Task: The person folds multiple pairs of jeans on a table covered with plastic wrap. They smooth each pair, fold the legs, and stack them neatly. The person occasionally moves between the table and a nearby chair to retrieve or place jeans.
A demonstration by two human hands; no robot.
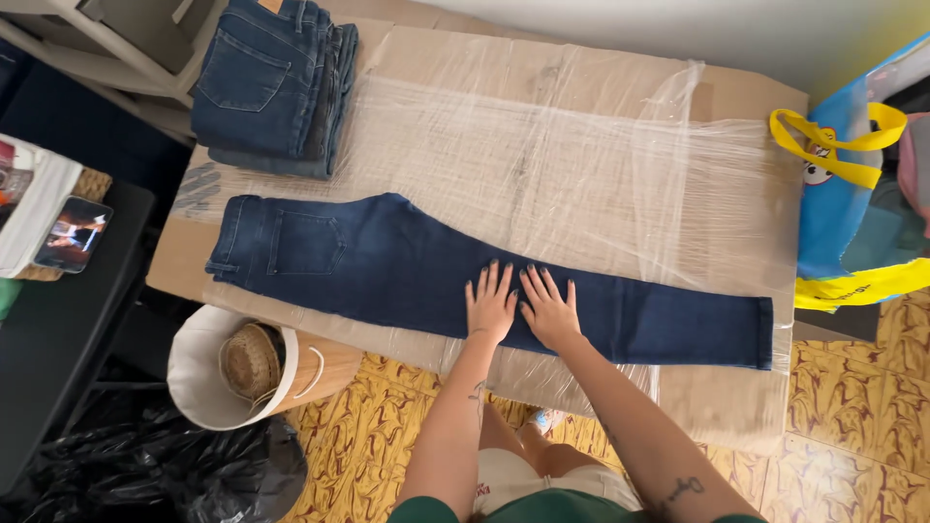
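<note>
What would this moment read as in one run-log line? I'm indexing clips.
left hand: flat on dark jeans | right hand: flat beside it | jeans: folded lengthwise on film-covered cardboard table | folded jeans stack: far-left corner

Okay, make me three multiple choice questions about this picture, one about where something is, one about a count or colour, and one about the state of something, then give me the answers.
1. Where is the stack of folded jeans?
A. at the table's far left corner
B. on the floor
C. in the basket

2. How many hands rest on the spread pair of jeans?
A. none
B. one
C. two

3. How does the spread pair lie?
A. rolled up
B. flat, folded lengthwise
C. hanging off the table

Answers:
1 A, the stack sits at the far left corner of the table.
2 C, the left hand and the right hand press on it side by side.
3 B, it lies flat, one leg over the other.
</note>
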